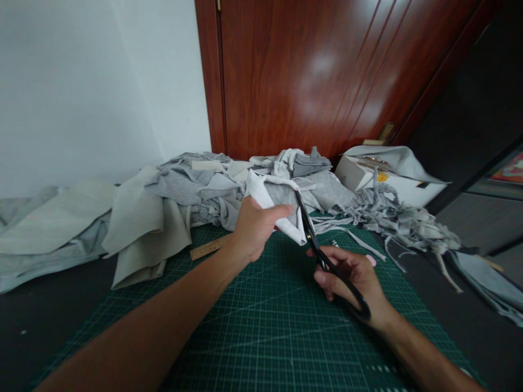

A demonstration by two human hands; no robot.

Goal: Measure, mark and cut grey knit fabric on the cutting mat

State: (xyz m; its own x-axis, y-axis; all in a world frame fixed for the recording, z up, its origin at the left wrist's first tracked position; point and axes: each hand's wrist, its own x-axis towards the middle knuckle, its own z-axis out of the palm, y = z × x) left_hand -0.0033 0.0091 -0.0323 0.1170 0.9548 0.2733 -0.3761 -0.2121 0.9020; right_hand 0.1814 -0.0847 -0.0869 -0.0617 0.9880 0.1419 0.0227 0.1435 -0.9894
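Observation:
A piece of white and grey fabric (pixel 258 188) is pinched in my left hand (pixel 254 227), its thumb lying across the front. Black scissors (pixel 311 239) are held in my right hand (pixel 347 275), with fingers at the handle loops. The blades point up and away, touching the right edge of the fabric. Both hands are raised above a green cutting mat (pixel 261 326). Part of the left fingers is hidden behind the fabric.
Heaps of grey and cream cloth (pixel 180 185) line the back and left. A wooden ruler (pixel 209 247) lies near my left forearm. Thin fabric strips (pixel 408 220) are piled at the right, beside a white box (pixel 402 185). A reddish wooden door (pixel 294 76) stands behind.

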